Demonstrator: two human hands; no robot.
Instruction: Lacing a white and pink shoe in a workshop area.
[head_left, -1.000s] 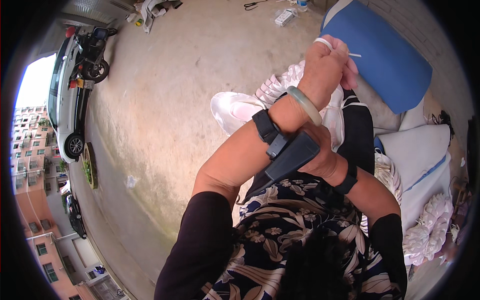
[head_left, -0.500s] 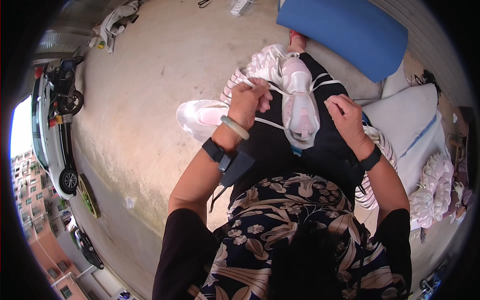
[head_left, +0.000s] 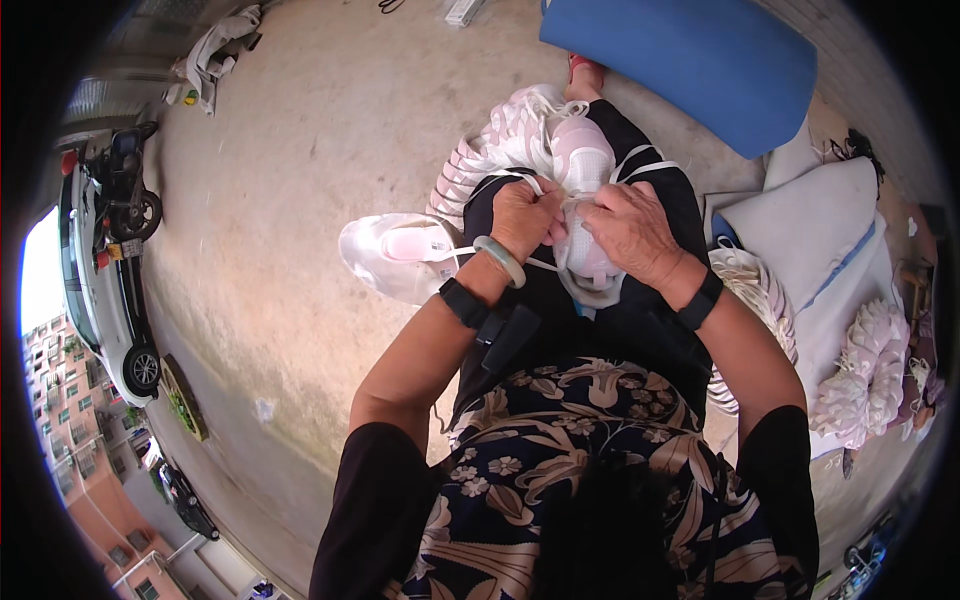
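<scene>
A pink-and-white shoe upper (head_left: 582, 150) lies lengthwise across my black-trousered lap. Over its middle my left hand (head_left: 525, 218) is closed, pinching a white shoelace (head_left: 534, 184). My right hand (head_left: 635, 235) bends in from the other side, fingertips pressed together on the upper's lacing edge; what they pinch is hidden. A loop of lace (head_left: 640, 152) rises past the right hand onto my thigh. Left of my leg sits a whitish shoe piece (head_left: 375, 258) with a pink inside, a lace running from it toward my left wrist.
A curved row of nested pink-and-white uppers (head_left: 475, 165) rests along my left leg; another stack (head_left: 752, 290) stands at my right. More uppers (head_left: 862, 375) lie on grey sheeting (head_left: 800, 235). A blue rolled mat (head_left: 690, 65) is ahead. A motorbike and vehicles stand far left.
My right hand has come in from the right onto the upper, beside the left hand. The left hand has moved slightly right and down, and both now meet over the shoe.
</scene>
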